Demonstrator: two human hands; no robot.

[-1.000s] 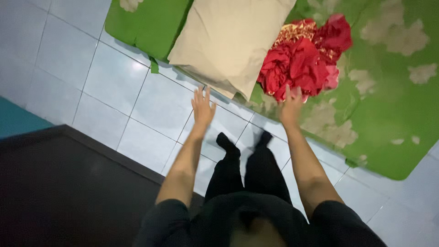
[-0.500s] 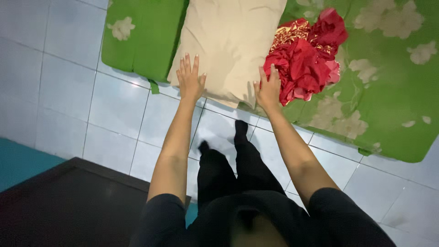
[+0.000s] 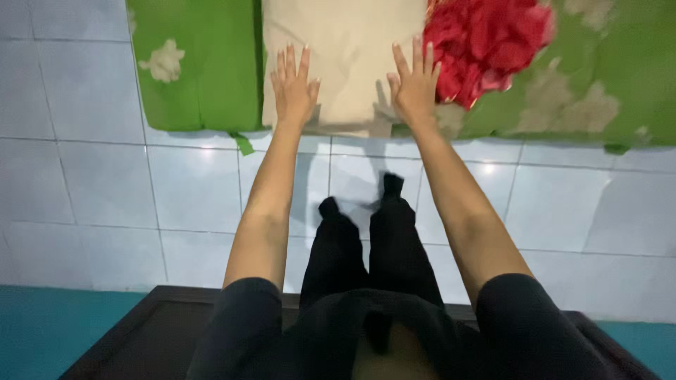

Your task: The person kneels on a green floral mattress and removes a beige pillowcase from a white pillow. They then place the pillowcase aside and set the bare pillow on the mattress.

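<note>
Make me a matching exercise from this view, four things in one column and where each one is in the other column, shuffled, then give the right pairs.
Things:
1. cream pillow
2. red cloth
3. green mattress
4. left hand

Places:
A. bunched on the mattress, right of the pillow
B. flat on the pillow's near left part, fingers spread
C. on the white tiled floor, with pale flower prints
D. on the mattress, under both hands

Pairs: 1-D, 2-A, 3-C, 4-B. The right hand lies open on the pillow's near right part, beside the red cloth.
</note>
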